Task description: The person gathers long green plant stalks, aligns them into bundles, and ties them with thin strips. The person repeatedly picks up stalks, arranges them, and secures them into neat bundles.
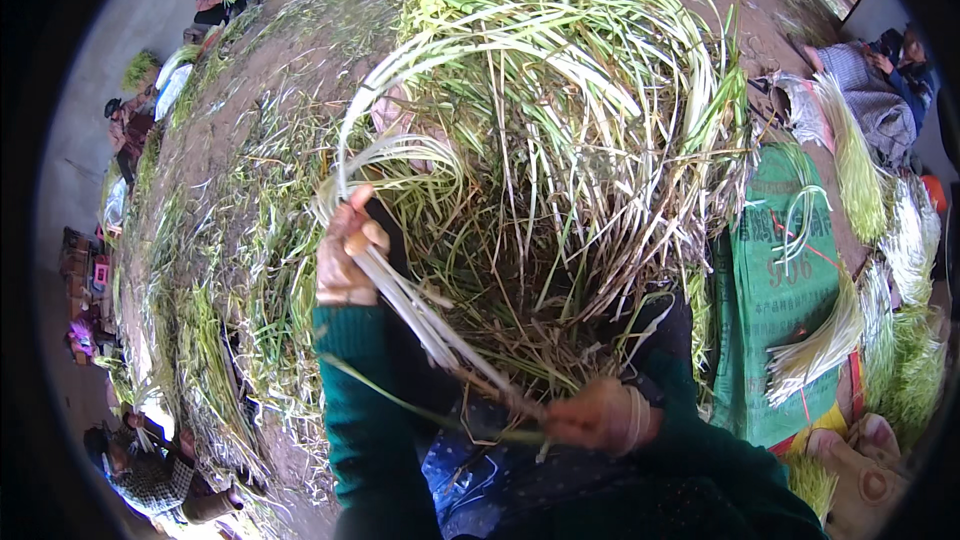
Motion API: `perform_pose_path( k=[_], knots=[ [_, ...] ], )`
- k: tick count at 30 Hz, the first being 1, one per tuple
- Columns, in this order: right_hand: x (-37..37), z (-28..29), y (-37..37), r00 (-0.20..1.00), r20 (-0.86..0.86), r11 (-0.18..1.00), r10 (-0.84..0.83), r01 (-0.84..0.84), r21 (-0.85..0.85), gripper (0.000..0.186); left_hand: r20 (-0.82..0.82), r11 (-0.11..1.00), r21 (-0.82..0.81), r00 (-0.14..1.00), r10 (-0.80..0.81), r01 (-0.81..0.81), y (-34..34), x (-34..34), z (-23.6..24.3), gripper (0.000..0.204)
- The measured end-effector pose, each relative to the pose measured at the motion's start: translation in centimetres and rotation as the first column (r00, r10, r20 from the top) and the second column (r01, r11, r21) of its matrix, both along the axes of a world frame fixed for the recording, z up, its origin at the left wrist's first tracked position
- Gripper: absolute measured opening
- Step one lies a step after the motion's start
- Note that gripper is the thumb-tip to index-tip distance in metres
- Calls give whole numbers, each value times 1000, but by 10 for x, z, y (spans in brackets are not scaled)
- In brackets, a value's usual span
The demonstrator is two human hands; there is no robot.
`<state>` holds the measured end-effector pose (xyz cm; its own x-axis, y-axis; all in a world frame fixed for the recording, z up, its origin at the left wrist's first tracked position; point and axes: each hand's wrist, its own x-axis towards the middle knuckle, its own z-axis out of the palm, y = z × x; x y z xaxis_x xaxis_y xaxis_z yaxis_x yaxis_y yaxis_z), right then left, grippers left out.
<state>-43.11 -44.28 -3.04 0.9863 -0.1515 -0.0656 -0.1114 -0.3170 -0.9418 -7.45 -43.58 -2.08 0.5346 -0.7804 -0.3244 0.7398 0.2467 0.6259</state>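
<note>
My left hand is closed around a bunch of long white-and-green stalks, which look like garlic chives. Their pale leafy ends arch up and over the heap beyond, and their lower ends slope down to the right. At those lower ends my right hand, slightly blurred, is closed on brownish, ragged stalk bits. A thin green leaf runs loose below the bunch, between my forearms. Directly in front of me is a large heap of the same stalks, with dry brown strands mixed in near my lap.
A green woven sack lies at the right with small bundles on it. More pale bundles lie beyond it. A person sits at the far right, several others along the left. Loose leaves litter the floor at left.
</note>
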Motion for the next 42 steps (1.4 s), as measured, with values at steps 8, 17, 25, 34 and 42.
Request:
perform_pose_path(
  k=[8,17,25,34,42],
  knots=[
    [6,36,-2,951,-40,948,306,-300,110,27,149,971,92,967,208,-223,-5,47,8,28],
    [106,42,-90,904,92,906,-418,422,-25,41,158,983,75,972,-175,165,35,-94,7,35],
    [170,15,-99,850,-196,570,-489,481,666,13,102,901,197,906,-411,386,58,-140,6,52],
    [152,-18,-111,838,-269,472,-476,501,726,8,1,865,150,875,-484,479,64,-153,-9,53],
    [144,-6,-110,813,-181,512,-554,504,696,17,2,877,154,888,-461,455,62,-161,-8,47]
  ],
)
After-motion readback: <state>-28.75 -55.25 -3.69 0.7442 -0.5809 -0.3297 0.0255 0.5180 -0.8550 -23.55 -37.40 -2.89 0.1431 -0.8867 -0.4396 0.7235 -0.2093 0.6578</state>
